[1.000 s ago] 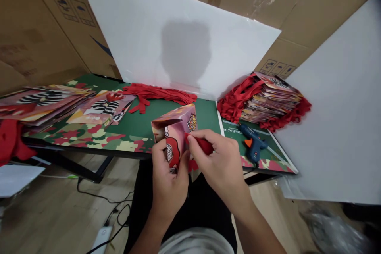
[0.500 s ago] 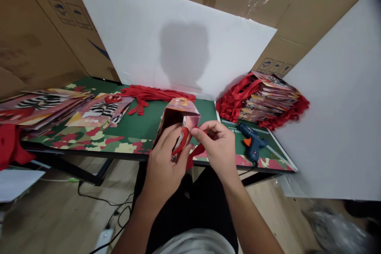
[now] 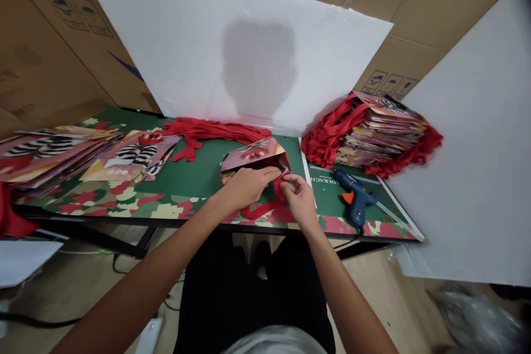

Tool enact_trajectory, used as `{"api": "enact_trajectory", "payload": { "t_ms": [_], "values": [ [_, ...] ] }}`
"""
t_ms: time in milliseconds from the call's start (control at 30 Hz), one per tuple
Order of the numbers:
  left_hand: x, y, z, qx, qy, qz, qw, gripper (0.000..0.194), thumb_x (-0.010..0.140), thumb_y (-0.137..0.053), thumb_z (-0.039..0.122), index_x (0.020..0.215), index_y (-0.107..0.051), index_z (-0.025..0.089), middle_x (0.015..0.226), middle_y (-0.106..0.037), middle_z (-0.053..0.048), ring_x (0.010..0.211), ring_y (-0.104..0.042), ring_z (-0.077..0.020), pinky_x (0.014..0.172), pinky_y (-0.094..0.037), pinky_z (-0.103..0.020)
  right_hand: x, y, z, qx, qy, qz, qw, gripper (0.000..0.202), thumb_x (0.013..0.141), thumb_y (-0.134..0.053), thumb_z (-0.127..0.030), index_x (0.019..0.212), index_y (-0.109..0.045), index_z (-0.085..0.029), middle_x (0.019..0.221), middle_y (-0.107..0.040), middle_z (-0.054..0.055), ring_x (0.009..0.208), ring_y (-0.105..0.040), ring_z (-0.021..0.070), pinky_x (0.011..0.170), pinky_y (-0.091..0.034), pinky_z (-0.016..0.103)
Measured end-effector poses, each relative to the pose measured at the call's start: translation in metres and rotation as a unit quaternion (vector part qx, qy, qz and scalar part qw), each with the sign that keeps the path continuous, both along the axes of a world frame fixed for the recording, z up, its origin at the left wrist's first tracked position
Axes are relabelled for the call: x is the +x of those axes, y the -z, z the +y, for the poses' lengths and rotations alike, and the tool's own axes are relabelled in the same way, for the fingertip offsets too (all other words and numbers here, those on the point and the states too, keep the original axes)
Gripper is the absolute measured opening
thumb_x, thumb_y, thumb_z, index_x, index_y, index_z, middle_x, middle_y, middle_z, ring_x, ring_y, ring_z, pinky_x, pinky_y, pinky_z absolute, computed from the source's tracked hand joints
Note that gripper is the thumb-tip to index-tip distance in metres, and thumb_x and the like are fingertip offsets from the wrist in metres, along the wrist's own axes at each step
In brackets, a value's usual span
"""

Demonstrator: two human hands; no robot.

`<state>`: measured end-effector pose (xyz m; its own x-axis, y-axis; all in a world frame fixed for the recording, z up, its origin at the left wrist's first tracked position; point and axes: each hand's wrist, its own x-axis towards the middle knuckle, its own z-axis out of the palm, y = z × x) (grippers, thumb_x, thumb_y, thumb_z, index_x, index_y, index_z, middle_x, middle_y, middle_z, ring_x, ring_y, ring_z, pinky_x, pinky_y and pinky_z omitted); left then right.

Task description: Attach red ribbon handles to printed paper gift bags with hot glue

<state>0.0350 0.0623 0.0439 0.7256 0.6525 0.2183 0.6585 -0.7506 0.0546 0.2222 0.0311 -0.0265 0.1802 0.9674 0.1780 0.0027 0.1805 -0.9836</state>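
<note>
A pink patterned paper bag (image 3: 259, 152) lies on the green table mat near the front edge, its mouth open towards me. My left hand (image 3: 251, 183) reaches into the mouth, fingertips inside at the bag's right end; what they press or hold is hidden. My right hand (image 3: 296, 191) pinches a red ribbon (image 3: 279, 189) at the bag's right corner. The ribbon's loose part curves down over the mat below the bag.
Behind the bag lies a heap of red ribbons (image 3: 215, 130). Flat printed bags (image 3: 135, 156) and a stack (image 3: 45, 152) are at left. At right are a ribboned bag stack (image 3: 384, 130) and a blue glue gun (image 3: 354, 196). White board (image 3: 182, 38) stands behind.
The bag has turned sideways and gone down onto the mat. My left hand has moved from around its side into its mouth. My right hand stays at the ribbon.
</note>
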Motion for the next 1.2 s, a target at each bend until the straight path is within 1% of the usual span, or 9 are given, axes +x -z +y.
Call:
{"api": "enact_trajectory", "payload": {
  "t_ms": [67,167,300,367,500,633,767,967,1200],
  "values": [
    [0.001,0.010,0.010,-0.007,0.016,0.015,1.000,0.062,0.098,-0.050,0.003,0.155,-0.056,0.027,0.149,-0.071,-0.006,0.124,-0.075,-0.0265,0.094,-0.059,-0.033,0.000,0.013,0.008,-0.006,0.004,-0.016,1.000,0.037,0.080,-0.072,-0.052,0.097,-0.060,-0.023,0.077,-0.072,0.002,0.067,-0.070,0.0193,0.062,-0.058,0.029],
    [0.002,0.023,0.028,-0.010,0.033,0.038,0.999,0.067,0.095,-0.051,-0.001,0.156,-0.056,0.029,0.147,-0.072,-0.008,0.125,-0.074,-0.0273,0.095,-0.059,-0.035,0.001,0.021,0.010,-0.002,0.010,-0.059,0.998,0.034,0.084,-0.070,-0.052,0.099,-0.058,-0.024,0.098,-0.075,0.008,0.093,-0.076,0.0248,0.087,-0.063,0.039],
    [0.001,0.038,0.045,-0.009,0.048,0.064,0.997,0.073,0.090,-0.053,-0.004,0.156,-0.055,0.029,0.145,-0.073,-0.010,0.124,-0.074,-0.0262,0.097,-0.058,-0.034,0.002,0.013,-0.012,0.021,0.033,-0.138,0.990,0.035,0.087,-0.073,-0.042,0.114,-0.064,-0.021,0.144,-0.061,0.019,0.144,-0.055,0.0335,0.127,-0.038,0.056],
    [0.000,0.044,0.050,-0.007,0.055,0.068,0.996,0.073,0.090,-0.054,-0.002,0.157,-0.053,0.029,0.144,-0.073,-0.010,0.123,-0.074,-0.0248,0.097,-0.058,-0.033,0.002,0.005,-0.027,0.038,0.021,-0.197,0.979,0.033,0.092,-0.070,-0.036,0.121,-0.065,-0.021,0.152,-0.055,0.019,0.149,-0.049,0.0334,0.129,-0.034,0.055],
    [-0.003,0.048,0.052,-0.009,0.069,0.066,0.995,0.060,0.098,-0.056,0.011,0.156,-0.054,0.027,0.141,-0.074,-0.011,0.121,-0.075,-0.0242,0.099,-0.057,-0.033,0.006,-0.008,-0.040,0.096,-0.030,-0.338,0.936,0.028,0.104,-0.058,-0.027,0.130,-0.063,-0.021,0.146,-0.061,0.017,0.140,-0.059,0.0299,0.121,-0.047,0.049],
    [-0.009,0.040,0.034,0.021,0.063,0.062,0.996,0.047,0.105,-0.049,0.019,0.150,-0.060,0.017,0.144,-0.071,-0.016,0.123,-0.073,-0.0300,0.101,-0.059,-0.042,0.019,-0.021,-0.029,0.120,-0.054,-0.386,0.913,0.023,0.107,-0.053,-0.024,0.127,-0.064,-0.021,0.132,-0.069,0.014,0.125,-0.067,0.0292,0.110,-0.054,0.045],
    [-0.032,0.036,-0.007,0.048,0.047,-0.027,0.997,0.046,0.103,-0.044,0.012,0.143,-0.066,0.013,0.145,-0.070,-0.018,0.135,-0.066,-0.0312,0.116,-0.053,-0.049,0.030,-0.035,-0.018,0.109,-0.105,-0.428,0.891,0.023,0.109,-0.053,-0.020,0.127,-0.067,-0.021,0.129,-0.073,0.011,0.119,-0.070,0.0266,0.105,-0.055,0.040],
    [-0.066,0.065,-0.050,-0.026,-0.075,-0.234,0.969,0.031,0.110,-0.047,0.019,0.130,-0.069,0.020,0.133,-0.074,-0.011,0.127,-0.068,-0.0226,0.111,-0.056,-0.040,0.034,-0.043,0.003,0.088,-0.152,-0.539,0.824,0.037,0.111,-0.048,-0.016,0.143,-0.066,-0.022,0.151,-0.066,0.009,0.130,-0.068,0.0271,0.107,-0.054,0.039],
    [-0.060,0.089,-0.061,-0.041,-0.134,-0.162,0.977,0.041,0.110,-0.046,0.025,0.145,-0.068,0.025,0.150,-0.070,-0.007,0.138,-0.061,-0.0306,0.110,-0.053,-0.053,0.027,-0.031,0.022,0.029,-0.187,-0.589,0.785,0.046,0.109,-0.055,-0.018,0.155,-0.058,-0.018,0.160,-0.060,0.011,0.133,-0.067,0.0283,0.110,-0.053,0.039]
  ]
}}
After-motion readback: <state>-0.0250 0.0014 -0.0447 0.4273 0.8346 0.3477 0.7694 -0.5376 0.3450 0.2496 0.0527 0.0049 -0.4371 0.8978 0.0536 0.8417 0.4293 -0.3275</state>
